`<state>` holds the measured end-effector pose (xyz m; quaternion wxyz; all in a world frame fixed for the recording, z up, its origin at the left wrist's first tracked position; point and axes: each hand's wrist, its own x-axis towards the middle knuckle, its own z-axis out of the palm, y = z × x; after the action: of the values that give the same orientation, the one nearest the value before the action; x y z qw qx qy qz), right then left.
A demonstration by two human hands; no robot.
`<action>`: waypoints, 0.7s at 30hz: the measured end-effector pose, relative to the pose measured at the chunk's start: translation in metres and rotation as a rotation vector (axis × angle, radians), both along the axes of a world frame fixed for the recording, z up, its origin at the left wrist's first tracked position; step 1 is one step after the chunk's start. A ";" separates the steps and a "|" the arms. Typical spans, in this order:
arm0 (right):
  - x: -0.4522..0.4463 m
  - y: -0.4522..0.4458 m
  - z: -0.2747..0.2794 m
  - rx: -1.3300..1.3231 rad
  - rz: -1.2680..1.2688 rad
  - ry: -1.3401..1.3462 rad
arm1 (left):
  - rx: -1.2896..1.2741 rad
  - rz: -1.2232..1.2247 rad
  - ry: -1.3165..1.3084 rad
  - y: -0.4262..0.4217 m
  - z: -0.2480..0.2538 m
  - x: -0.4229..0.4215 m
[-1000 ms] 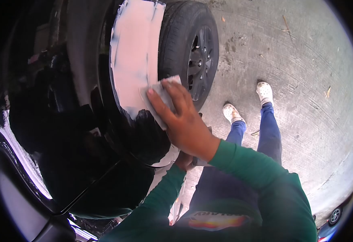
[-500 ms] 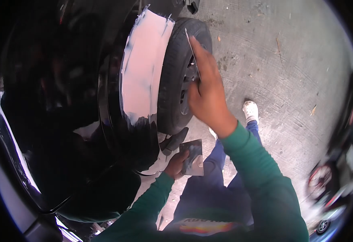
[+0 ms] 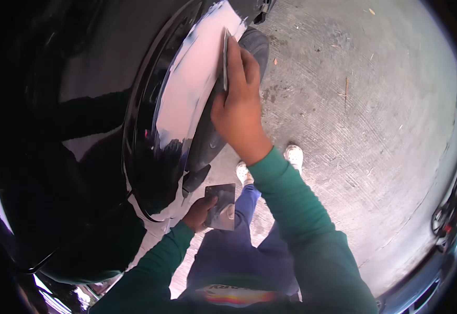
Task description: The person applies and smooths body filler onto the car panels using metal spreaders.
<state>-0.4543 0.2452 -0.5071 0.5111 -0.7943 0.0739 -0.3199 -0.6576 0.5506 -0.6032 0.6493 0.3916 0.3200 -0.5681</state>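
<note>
My right hand (image 3: 242, 112) grips a thin putty spreader (image 3: 225, 63), seen nearly edge-on. Its blade is at the outer edge of a pale pink layer of body filler (image 3: 189, 86) on the car's black wheel arch; whether it touches cannot be told. Bluish-grey smears show along the filler's borders. Lower down, my left hand (image 3: 199, 213) holds a flat rectangular metal plate (image 3: 220, 201) by its left side, with the thumb on top. A smear of pale filler seems to lie on the plate, though reflections blur this.
The glossy black car body (image 3: 92, 172) fills the left side. A tyre (image 3: 258, 44) lies partly hidden behind my right hand. Grey concrete floor (image 3: 343, 131) spreads to the right. My white shoes (image 3: 294, 155) stand below, and vehicles (image 3: 448, 214) appear at the far right edge.
My right hand with the spreader has moved left from over the wheel to the filler's outer edge. The view has shifted; my left hand still holds the plate.
</note>
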 end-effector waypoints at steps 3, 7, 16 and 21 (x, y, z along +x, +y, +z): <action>-0.025 0.019 0.004 0.003 0.032 0.047 | 0.042 -0.002 0.004 0.004 -0.008 -0.008; -0.068 0.054 0.002 0.047 0.100 0.112 | -0.098 -0.012 0.050 0.007 -0.011 -0.005; -0.162 0.068 -0.002 0.128 0.377 0.216 | 0.026 -0.013 -0.050 -0.009 0.001 -0.001; -0.211 -0.003 0.013 0.115 0.429 0.197 | -0.031 0.068 -0.122 -0.012 -0.004 0.015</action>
<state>-0.6656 0.2419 -0.4936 0.6021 -0.7887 -0.0289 -0.1205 -0.6428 0.5381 -0.6068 0.6924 0.4042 0.2841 -0.5258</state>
